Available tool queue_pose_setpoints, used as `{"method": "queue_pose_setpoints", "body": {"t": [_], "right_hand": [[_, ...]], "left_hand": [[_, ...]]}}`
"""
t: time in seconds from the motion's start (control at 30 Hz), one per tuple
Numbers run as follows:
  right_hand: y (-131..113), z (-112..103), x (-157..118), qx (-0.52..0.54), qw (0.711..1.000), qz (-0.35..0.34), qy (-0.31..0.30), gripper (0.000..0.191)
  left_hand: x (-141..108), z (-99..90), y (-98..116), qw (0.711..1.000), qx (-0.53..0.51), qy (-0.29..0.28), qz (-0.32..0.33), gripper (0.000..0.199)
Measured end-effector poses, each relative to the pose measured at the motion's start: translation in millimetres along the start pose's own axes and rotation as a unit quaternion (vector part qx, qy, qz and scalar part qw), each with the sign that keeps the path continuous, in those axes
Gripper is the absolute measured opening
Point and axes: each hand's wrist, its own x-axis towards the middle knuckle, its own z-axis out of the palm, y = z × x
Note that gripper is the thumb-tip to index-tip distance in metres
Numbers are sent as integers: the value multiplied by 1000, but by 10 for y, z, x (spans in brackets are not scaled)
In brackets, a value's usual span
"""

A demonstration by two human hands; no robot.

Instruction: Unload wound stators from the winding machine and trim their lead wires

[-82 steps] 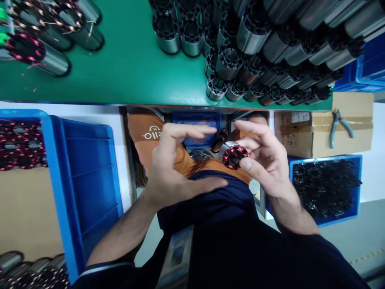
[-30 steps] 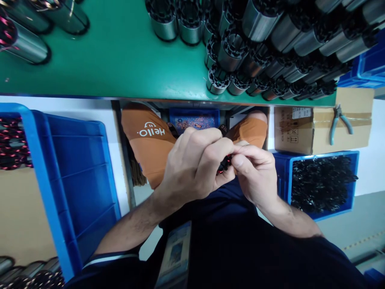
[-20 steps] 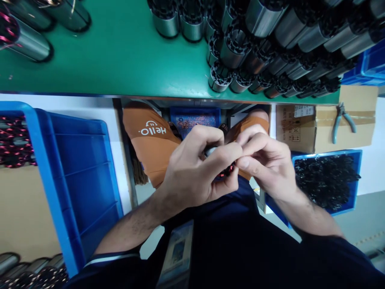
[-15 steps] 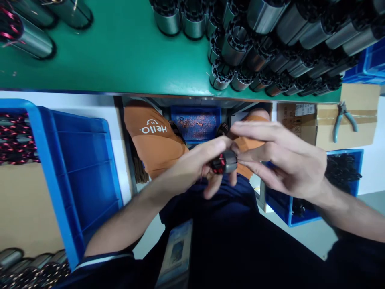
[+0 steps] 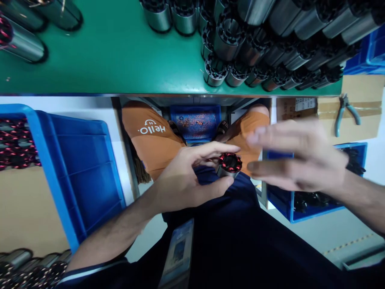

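Since the earlier frame, the right hand has been moved away from the metal core, and the core's red wire end has been turned upward. In the head view, the core is gripped between the thumb and fingers of the left hand, above the lap, below the tabletop. It should be kept steady, without the red wire being pressed. The right fingers are blurred but parted; nothing is seen held.

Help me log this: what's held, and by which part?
The left hand holds a red-wound cylinder by its side; the blurred right hand shows nothing.
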Motion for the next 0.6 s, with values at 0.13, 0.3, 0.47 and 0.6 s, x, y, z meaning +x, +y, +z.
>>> {"method": "queue_pose_setpoints", "body": {"t": [0.13,0.3,0.47,0.6], "right_hand": [[135,-93,-36,116,967,102,-203,36],[232,83,-101,249,853,317,-332,43],[-47,97,-125,-24,963,88,-253,41],[-203,-105,-76,-133,969,-21,-205,24]], "left_hand": [[-24,-16,27,962,180,103,178,34],[-62,-37,26,852,368,108,357,19],[-91,13,14,872,395,103,270,29],[-93,66,13,944,280,113,133,36]]}}
